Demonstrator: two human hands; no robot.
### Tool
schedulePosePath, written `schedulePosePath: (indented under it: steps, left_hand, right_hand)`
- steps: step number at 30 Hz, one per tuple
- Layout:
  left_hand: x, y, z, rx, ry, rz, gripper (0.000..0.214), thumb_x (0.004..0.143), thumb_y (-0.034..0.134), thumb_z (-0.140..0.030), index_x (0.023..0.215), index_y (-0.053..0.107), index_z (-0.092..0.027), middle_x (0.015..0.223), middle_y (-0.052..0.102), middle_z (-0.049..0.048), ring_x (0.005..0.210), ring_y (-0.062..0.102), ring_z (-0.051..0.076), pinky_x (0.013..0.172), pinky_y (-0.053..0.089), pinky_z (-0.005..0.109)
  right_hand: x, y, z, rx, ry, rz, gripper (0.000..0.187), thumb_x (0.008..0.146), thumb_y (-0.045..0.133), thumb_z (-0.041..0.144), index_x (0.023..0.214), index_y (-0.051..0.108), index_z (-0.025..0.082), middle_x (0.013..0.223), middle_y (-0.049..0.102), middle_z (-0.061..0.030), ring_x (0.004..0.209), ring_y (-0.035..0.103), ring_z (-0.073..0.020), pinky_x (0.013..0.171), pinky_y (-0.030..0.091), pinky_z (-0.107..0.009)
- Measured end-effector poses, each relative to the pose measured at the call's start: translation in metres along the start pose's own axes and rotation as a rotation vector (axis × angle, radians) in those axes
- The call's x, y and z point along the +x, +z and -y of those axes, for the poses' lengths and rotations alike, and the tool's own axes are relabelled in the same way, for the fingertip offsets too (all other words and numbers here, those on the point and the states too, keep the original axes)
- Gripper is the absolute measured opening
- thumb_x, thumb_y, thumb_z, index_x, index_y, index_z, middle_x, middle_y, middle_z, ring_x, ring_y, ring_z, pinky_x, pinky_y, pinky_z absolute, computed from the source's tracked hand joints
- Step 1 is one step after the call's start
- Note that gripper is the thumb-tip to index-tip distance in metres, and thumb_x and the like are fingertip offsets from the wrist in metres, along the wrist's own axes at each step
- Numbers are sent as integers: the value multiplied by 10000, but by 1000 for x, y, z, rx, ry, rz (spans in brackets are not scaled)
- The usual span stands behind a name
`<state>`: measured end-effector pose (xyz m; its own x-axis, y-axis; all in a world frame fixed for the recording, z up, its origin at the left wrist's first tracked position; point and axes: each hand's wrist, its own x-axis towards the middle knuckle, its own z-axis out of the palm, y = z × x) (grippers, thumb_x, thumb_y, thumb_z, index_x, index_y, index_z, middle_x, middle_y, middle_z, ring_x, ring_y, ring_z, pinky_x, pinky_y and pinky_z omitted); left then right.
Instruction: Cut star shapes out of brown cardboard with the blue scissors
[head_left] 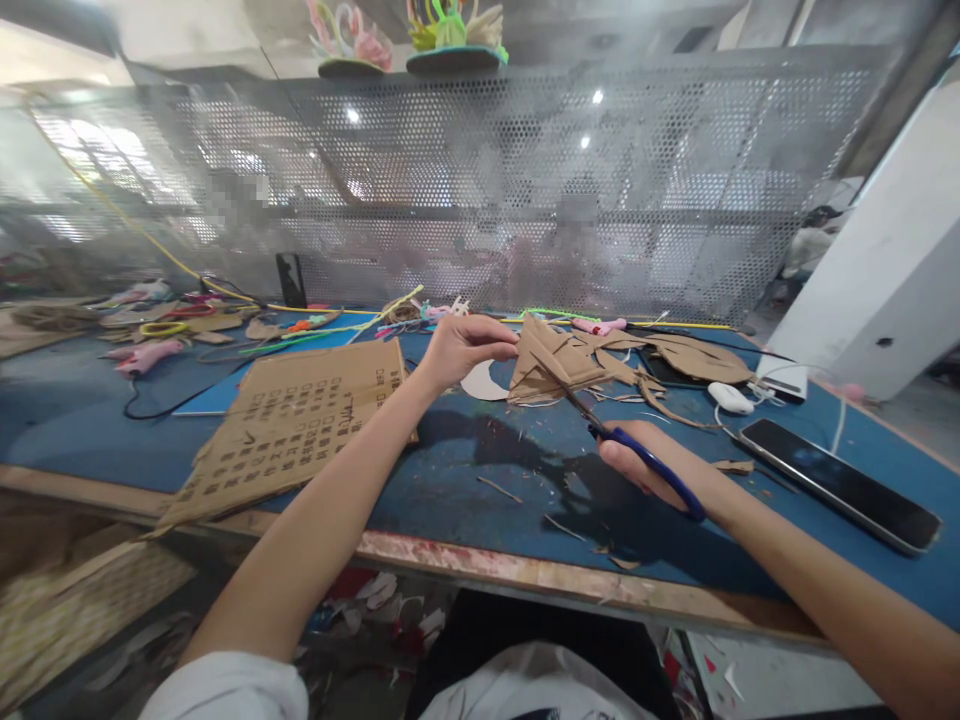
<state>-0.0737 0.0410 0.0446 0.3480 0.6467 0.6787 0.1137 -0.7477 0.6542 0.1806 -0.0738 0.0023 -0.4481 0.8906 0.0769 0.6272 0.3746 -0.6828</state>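
My left hand (459, 347) pinches the left edge of a brown cardboard piece (547, 362) held over the blue table (465, 470). In my right hand (637, 465) are blue-handled scissors (645, 462), fingers closed through the handles. The dark blades (564, 388) point up and left into the cardboard piece. A pale crescent-shaped cut-out (484, 382) lies on the table just under my left hand.
A large printed cardboard sheet (289, 425) overhangs the table's front edge at left. Cardboard offcuts (690, 358), a white earbud case (730, 398) and a black phone (840, 482) lie at right. Coloured craft scraps (161, 330) litter the far left. A perforated metal screen (480, 190) backs the table.
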Motion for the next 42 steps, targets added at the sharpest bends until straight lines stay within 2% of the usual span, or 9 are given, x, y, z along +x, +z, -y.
schedulePosePath:
  steps: [8,15,21,28,34,42]
  left_hand:
    - [-1,5,-1,18,47,9,157,627,811,-328,719,768,-208,743,733,62,703,665,156,670,520,282]
    - [-1,7,-4,24,59,26,157,624,814,-339,722,768,-225,770,740,64,724,669,158,691,527,290]
    - [0,5,-5,29,113,22,164,628,811,-356,716,767,-224,748,737,61,706,666,154,678,527,285]
    - [1,3,-7,20,154,47,152,612,820,-362,704,770,-252,725,734,51,678,660,150,656,523,282]
    - [1,2,-8,-16,152,62,121,613,825,-298,720,776,-269,726,735,53,680,658,156,650,515,283]
    - [0,5,-11,-92,58,39,151,555,854,-256,684,777,-248,734,734,73,691,666,169,672,514,287]
  right_hand:
    - [-5,-8,-3,92,-3,103,658,771,225,834,722,462,222,607,446,-15,520,436,-158,486,365,-303]
    - [-4,-8,-2,38,-42,92,655,785,211,827,722,448,219,615,457,-11,536,435,-159,499,361,-293]
    - [-4,-7,-1,-38,-80,51,637,809,190,809,649,376,221,548,442,0,529,407,-143,512,323,-278]
    - [-5,-6,-6,-73,-111,34,663,801,188,818,644,397,209,550,466,-4,507,400,-128,498,295,-271]
    - [-4,0,-6,-67,-69,13,664,799,178,819,593,365,216,470,429,9,444,357,-106,450,248,-256]
    - [-3,8,-6,-100,52,-12,642,825,197,780,534,337,225,416,328,34,433,265,-91,439,212,-254]
